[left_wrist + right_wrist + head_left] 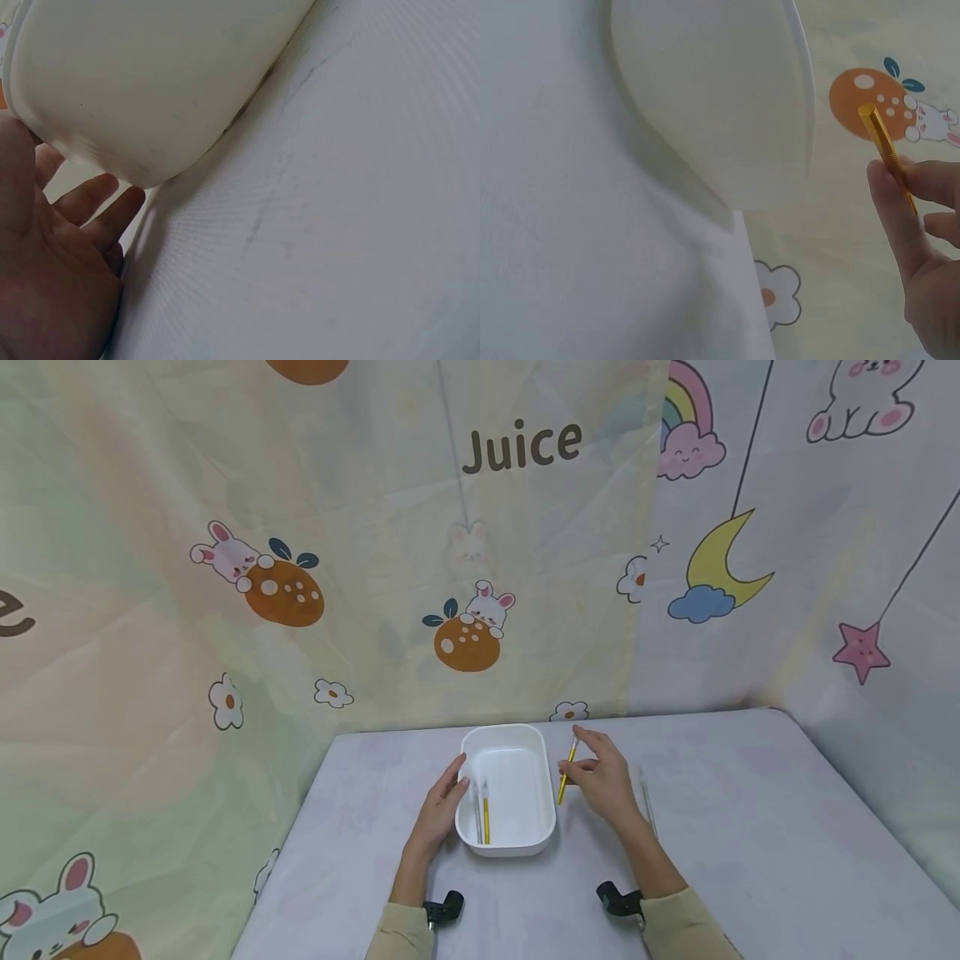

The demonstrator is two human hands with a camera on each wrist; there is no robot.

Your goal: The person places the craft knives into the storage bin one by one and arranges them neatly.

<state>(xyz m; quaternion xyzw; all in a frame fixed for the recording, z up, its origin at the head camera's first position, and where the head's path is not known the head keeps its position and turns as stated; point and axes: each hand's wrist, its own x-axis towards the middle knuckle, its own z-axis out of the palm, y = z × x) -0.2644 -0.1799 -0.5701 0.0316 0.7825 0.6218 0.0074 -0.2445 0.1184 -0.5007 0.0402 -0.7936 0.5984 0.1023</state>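
A white rectangular container (510, 850) stands on the table. Along its left side, my left hand (437, 814) holds the wall, thumb at the rim and fingers against the outside, as the left wrist view also shows. Inside lie a yellow pen-like tool (486, 818) and a silver pen-like tool (477, 818), side by side. Just right of the container, my right hand (606, 781) pinches another yellow pen-like tool (567, 774), tilted, its pale tip pointing away. In the right wrist view this tool (877, 131) has a faceted, gold-coloured handle with a ridged band.
Another slim silver tool (647, 802) lies on the table beside my right forearm, which partly hides it. The white-covered table (750, 827) reaches back to a printed cloth wall (390, 635). Black wrist mounts (618, 899) sit on both arms.
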